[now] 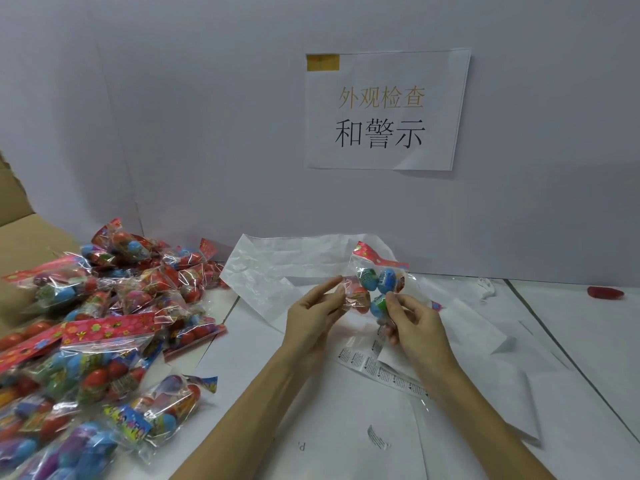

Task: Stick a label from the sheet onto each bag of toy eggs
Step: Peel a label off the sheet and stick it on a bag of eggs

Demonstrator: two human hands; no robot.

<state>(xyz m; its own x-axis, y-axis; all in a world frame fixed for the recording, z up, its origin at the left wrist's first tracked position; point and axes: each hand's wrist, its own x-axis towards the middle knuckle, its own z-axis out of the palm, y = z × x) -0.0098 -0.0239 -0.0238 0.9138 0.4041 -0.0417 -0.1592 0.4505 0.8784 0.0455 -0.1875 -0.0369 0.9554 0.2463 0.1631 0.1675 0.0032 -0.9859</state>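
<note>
I hold one clear bag of toy eggs up above the table, its red flowered header pointing up. My left hand pinches the bag's left edge with thumb and fingers. My right hand grips its lower right side, fingers curled round the eggs. Under my right hand lies the label sheet, a strip of small white warning labels. A single loose label lies nearer me on the white table.
A big pile of egg bags fills the left side, spilling from a cardboard box. Crumpled white backing paper lies behind my hands. A red object sits far right. A printed notice hangs on the wall.
</note>
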